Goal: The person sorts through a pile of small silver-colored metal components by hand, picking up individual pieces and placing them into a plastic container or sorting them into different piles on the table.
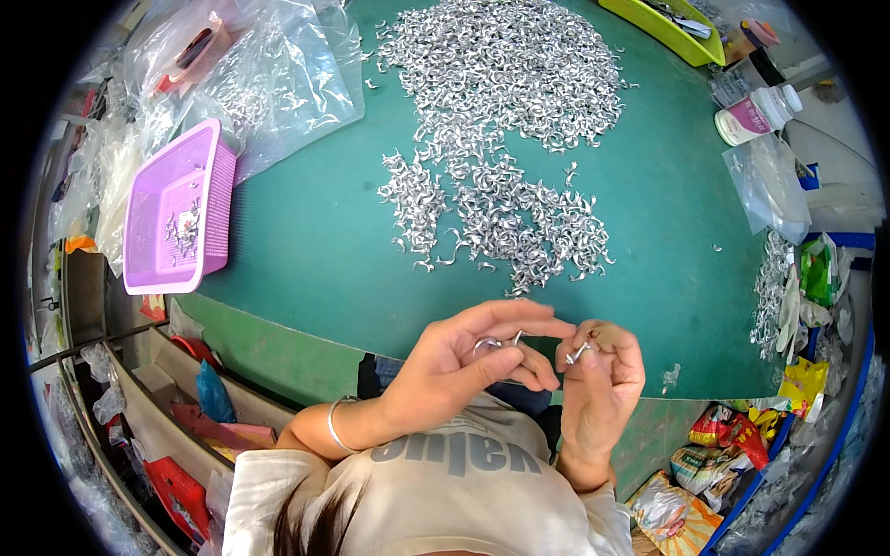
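Observation:
Small curved, hook-like silver metal pieces [505,79] lie in a big pile at the far middle of the green table [311,250]. A looser spread of the same pieces [505,218] reaches toward me. Above the near table edge, my left hand [445,361] holds a few curved metal pieces [486,344] between thumb and fingers. Close beside it, my right hand [601,394] pinches one small silver metal piece [578,353] between thumb and forefinger. The fingertips of both hands nearly meet. What lies deeper in either palm is hidden.
A purple plastic basket [219,176] with some metal pieces inside stands at the left, by clear plastic bags [306,83]. A yellow-green tray [667,28] sits far right, near a white bottle [756,116]. More silver pieces [769,292] lie along the right edge.

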Demonstrator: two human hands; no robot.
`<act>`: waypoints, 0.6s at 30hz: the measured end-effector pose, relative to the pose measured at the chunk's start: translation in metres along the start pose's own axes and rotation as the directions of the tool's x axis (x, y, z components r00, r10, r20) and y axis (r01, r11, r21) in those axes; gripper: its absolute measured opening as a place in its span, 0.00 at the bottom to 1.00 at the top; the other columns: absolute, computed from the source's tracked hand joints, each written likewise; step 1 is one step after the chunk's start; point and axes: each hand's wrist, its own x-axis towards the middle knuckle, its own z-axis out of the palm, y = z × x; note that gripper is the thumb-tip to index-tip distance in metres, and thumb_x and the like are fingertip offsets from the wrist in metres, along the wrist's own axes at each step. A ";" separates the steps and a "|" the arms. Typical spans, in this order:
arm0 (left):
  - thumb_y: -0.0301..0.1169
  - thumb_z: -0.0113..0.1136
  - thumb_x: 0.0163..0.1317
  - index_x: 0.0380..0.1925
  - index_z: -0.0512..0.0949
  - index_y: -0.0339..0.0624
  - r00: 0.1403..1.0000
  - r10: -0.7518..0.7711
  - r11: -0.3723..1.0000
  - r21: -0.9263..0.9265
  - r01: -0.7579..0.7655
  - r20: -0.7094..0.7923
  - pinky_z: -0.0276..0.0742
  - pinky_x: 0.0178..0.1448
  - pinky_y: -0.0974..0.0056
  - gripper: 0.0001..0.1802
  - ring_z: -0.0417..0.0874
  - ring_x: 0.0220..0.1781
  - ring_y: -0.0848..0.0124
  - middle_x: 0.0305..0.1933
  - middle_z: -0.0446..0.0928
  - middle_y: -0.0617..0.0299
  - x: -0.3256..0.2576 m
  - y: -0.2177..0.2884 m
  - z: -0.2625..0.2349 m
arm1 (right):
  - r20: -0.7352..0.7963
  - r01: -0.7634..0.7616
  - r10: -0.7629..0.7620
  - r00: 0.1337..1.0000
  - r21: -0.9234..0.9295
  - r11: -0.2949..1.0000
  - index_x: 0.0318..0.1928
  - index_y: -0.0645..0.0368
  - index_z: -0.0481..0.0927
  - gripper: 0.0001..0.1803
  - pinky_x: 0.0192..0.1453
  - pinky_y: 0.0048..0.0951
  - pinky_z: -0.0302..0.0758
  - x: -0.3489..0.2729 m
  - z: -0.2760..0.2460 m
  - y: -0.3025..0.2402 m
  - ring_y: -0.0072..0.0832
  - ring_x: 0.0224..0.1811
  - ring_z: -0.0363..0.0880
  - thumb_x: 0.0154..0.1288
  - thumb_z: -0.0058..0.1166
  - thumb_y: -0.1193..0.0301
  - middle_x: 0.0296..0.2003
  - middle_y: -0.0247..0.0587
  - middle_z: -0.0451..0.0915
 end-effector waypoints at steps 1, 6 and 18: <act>0.28 0.45 0.62 0.55 0.60 0.33 1.000 -0.021 1.000 -0.008 0.021 0.006 0.73 0.47 0.61 0.21 0.75 0.43 0.62 0.54 0.65 0.42 0.000 0.000 -0.001 | 0.016 0.004 -0.004 1.000 -0.004 1.000 0.35 0.67 0.70 0.07 0.33 0.23 0.68 0.000 -0.001 0.000 0.24 0.32 0.71 0.54 0.43 0.87 0.32 0.45 0.72; 0.29 0.46 0.62 0.53 0.62 0.31 1.000 -0.004 0.999 -0.036 0.005 0.019 0.72 0.53 0.57 0.20 0.74 0.50 0.54 0.54 0.65 0.37 0.001 0.003 0.003 | -0.032 0.000 -0.002 0.999 -0.089 0.996 0.34 0.68 0.71 0.07 0.34 0.23 0.67 -0.004 0.002 -0.003 0.24 0.32 0.70 0.55 0.42 0.86 0.32 0.45 0.72; 0.29 0.47 0.62 0.45 0.68 0.28 0.985 -0.122 0.980 -0.172 0.100 -0.123 0.77 0.46 0.63 0.15 0.79 0.42 0.57 0.41 0.74 0.41 -0.002 0.004 -0.003 | 0.055 -0.085 0.082 0.995 0.060 0.995 0.33 0.67 0.70 0.10 0.34 0.22 0.68 -0.004 0.000 -0.010 0.26 0.34 0.70 0.50 0.44 0.89 0.32 0.46 0.72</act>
